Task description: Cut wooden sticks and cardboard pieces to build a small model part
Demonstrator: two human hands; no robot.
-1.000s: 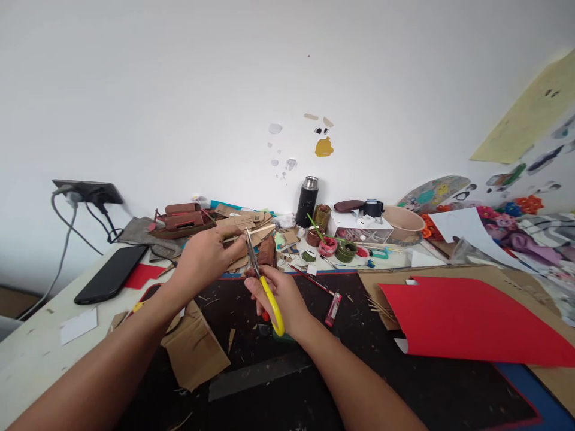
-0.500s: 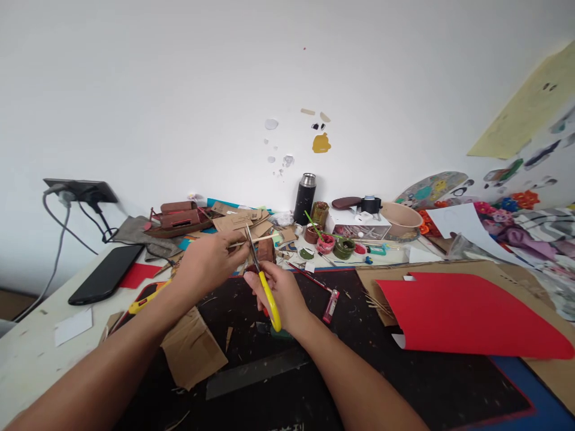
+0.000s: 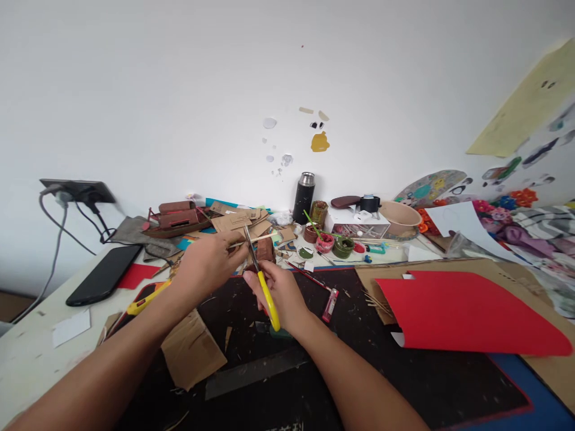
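My left hand [image 3: 209, 263] pinches a thin wooden stick [image 3: 263, 238] that points right over the desk. My right hand [image 3: 281, 293] grips yellow-handled scissors [image 3: 265, 287], whose metal blades point up and meet the stick near my left fingertips. Both hands hover above a black cutting mat [image 3: 314, 359]. A small brown cardboard piece [image 3: 266, 250] sits just behind the blades.
A red paper sheet [image 3: 467, 311] lies on cardboard at right. A black phone [image 3: 105, 274] and a yellow cutter [image 3: 144, 298] lie at left, a cardboard scrap [image 3: 193, 350] and a ruler [image 3: 256, 371] near me. Paint pots [image 3: 332, 244], a flask [image 3: 304, 197], a bowl [image 3: 399, 218] and a brown model boat [image 3: 177, 218] line the wall.
Both hands have shifted slightly left and away with the stick and scissors; the view has tilted a little. The yellow cutter has come into sight under my left arm.
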